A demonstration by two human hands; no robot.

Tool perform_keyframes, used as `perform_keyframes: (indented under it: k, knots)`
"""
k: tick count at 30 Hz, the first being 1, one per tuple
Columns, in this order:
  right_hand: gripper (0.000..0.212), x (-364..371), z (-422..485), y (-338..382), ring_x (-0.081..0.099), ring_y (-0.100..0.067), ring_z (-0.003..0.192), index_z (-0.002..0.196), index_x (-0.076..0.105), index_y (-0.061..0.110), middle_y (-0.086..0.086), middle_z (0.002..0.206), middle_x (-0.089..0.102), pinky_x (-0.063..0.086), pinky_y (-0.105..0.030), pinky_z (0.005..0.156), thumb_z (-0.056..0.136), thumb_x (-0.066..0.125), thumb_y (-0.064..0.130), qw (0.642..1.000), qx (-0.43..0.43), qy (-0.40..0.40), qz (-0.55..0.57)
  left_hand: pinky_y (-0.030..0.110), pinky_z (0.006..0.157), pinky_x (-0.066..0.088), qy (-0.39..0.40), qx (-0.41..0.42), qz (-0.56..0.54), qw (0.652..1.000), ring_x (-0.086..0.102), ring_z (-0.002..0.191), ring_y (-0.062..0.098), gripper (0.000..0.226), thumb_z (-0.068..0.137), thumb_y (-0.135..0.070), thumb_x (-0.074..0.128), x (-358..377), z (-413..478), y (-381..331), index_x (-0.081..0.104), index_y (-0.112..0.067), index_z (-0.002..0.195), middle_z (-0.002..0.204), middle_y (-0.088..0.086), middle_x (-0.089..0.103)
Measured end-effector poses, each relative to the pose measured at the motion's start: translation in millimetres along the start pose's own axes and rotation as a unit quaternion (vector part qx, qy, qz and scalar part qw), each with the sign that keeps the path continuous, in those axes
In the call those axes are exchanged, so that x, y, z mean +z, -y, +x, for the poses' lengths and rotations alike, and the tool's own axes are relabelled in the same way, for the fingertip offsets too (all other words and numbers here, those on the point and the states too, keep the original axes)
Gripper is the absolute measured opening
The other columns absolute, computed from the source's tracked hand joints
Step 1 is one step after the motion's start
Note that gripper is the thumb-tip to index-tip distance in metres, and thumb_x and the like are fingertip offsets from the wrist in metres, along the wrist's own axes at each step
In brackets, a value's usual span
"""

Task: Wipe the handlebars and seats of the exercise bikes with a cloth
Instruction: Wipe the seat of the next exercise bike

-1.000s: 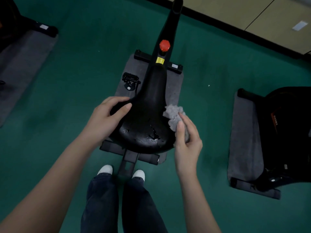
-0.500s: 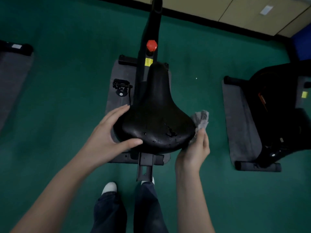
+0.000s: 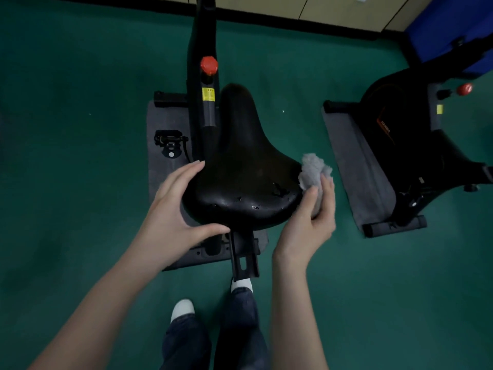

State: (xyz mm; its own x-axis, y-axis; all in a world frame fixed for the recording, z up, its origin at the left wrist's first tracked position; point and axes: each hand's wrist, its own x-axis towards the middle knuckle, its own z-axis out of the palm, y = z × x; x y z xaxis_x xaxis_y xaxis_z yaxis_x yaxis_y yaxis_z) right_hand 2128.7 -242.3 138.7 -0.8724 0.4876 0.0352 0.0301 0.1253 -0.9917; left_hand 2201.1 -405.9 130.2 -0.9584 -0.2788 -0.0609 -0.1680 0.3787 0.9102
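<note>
Exercise bike [image 3: 203, 113] is standing on a grey mat [image 3: 165, 121], directly in front of the person. A second bike [image 3: 405, 145] is sitting well apart to the right.

Seat [image 3: 240, 161] is lying between the two hands. Its long axis is running straight away from the person, narrow nose pointing toward the far wall, broad rear facing the legs.

Left hand [image 3: 173, 214] is bracing the seat's rear-left corner. It is spread wide, fingers lying along the left flank and thumb running under the back edge, gripping nothing.

Right hand [image 3: 306, 222] is working at the right flank, fingers curling round a bunched grey cloth [image 3: 313, 169] and pressing it against the seat's right edge.

Wet-looking specks [image 3: 280, 190] are glinting on the rear top, just beside the cloth.

Judgement: the seat step is underway. The right hand is the nearer one to the specks. The coming stroke is probably turning on that axis, either leftward across the broad rear or forward along it to the nose, with the left hand acting as the stop.
</note>
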Motion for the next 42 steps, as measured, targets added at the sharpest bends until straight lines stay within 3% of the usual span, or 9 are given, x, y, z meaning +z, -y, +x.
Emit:
perform_keyframes:
  k: [6, 9, 14, 22, 26, 30, 35, 38, 42]
  knots:
    - [0.026, 4, -44, 4, 0.051, -0.016, 0.127, 0.116, 0.066, 0.006, -0.008, 0.133, 0.057, 0.034, -0.042, 0.113, 0.093, 0.054, 0.005, 0.947, -0.251, 0.129, -0.156, 0.027, 0.113, 0.024, -0.012, 0.017, -0.013, 1.0, 0.03, 0.135, 0.001, 0.097, 0.049, -0.061, 0.073, 3, 0, 0, 0.033, -0.045, 0.136, 0.137, -0.028, 0.033]
    - [0.025, -1, -22, 12, 0.054, -0.017, 0.124, 0.114, 0.067, 0.006, -0.008, 0.129, 0.06, 0.025, -0.045, 0.117, 0.092, 0.056, 0.005, 0.936, -0.246, 0.155, -0.197, 0.03, 0.114, 0.023, -0.011, 0.014, -0.021, 1.0, 0.029, 0.136, 0.003, 0.095, 0.049, -0.063, 0.072, 3, 1, 0, 0.032, -0.05, 0.134, 0.14, -0.022, 0.034]
    - [0.024, 9, -9, 21, 0.055, -0.016, 0.122, 0.113, 0.068, 0.007, -0.007, 0.126, 0.063, 0.035, -0.046, 0.11, 0.093, 0.056, 0.009, 0.956, -0.188, 0.11, -0.195, 0.026, 0.111, 0.021, -0.006, 0.01, -0.018, 1.0, 0.028, 0.135, 0.003, 0.096, 0.048, -0.065, 0.071, 3, 2, 3, 0.032, -0.05, 0.134, 0.139, -0.023, 0.032]
    - [0.027, 3, -46, -4, 0.049, -0.02, 0.131, 0.119, 0.064, 0.007, -0.01, 0.136, 0.055, 0.024, -0.039, 0.118, 0.094, 0.054, 0.008, 0.925, -0.308, 0.115, -0.188, 0.025, 0.112, 0.023, -0.004, 0.015, -0.013, 1.0, 0.031, 0.135, 0.004, 0.098, 0.048, -0.061, 0.072, -1, 2, 2, 0.037, -0.04, 0.137, 0.137, -0.026, 0.034]
    - [0.03, 0, -2, -9, 0.053, -0.013, 0.125, 0.125, 0.06, 0.012, -0.005, 0.131, 0.06, 0.04, -0.04, 0.109, 0.097, 0.051, 0.018, 0.996, -0.075, -0.014, -0.053, 0.023, 0.111, 0.02, 0.004, 0.01, -0.023, 1.0, 0.026, 0.135, 0.0, 0.096, 0.05, -0.059, 0.074, -1, 2, 2, 0.033, -0.046, 0.136, 0.135, -0.037, 0.027]
    - [0.03, 8, 9, -13, 0.062, -0.019, 0.113, 0.127, 0.058, 0.01, -0.005, 0.122, 0.065, 0.05, -0.035, 0.099, 0.102, 0.044, 0.019, 0.973, 0.164, -0.048, 0.155, 0.023, 0.111, 0.019, 0.006, 0.012, -0.022, 1.0, 0.025, 0.135, -0.001, 0.097, 0.051, -0.059, 0.074, -1, 1, 4, 0.032, -0.046, 0.137, 0.136, -0.038, 0.025]
    - [0.029, 18, -39, -7, 0.061, -0.011, 0.114, 0.129, 0.053, 0.025, 0.002, 0.13, 0.06, 0.05, -0.025, 0.094, 0.102, 0.042, 0.022, 0.949, 0.181, -0.094, 0.239, 0.024, 0.111, 0.02, 0.002, 0.021, -0.018, 1.0, 0.027, 0.135, 0.001, 0.097, 0.051, -0.06, 0.074, -1, 2, 6, 0.034, -0.043, 0.138, 0.138, -0.033, 0.027]
    - [0.026, 27, -61, -3, 0.059, -0.014, 0.118, 0.124, 0.05, 0.034, 0.004, 0.134, 0.055, 0.047, -0.034, 0.1, 0.102, 0.043, 0.023, 0.938, 0.215, -0.133, 0.237, 0.024, 0.111, 0.02, -0.002, 0.022, -0.013, 1.0, 0.027, 0.135, 0.002, 0.097, 0.051, -0.061, 0.074, 0, 2, 6, 0.034, -0.042, 0.138, 0.136, -0.035, 0.027]
    - [0.029, 23, -45, 2, 0.064, -0.007, 0.106, 0.128, 0.051, 0.027, 0.006, 0.123, 0.061, 0.051, -0.023, 0.087, 0.102, 0.042, 0.019, 0.943, 0.192, -0.142, 0.231, 0.021, 0.11, 0.019, 0.001, 0.02, -0.01, 1.0, 0.026, 0.135, -0.001, 0.097, 0.051, -0.061, 0.073, 1, 2, 5, 0.034, -0.043, 0.138, 0.136, -0.037, 0.026]
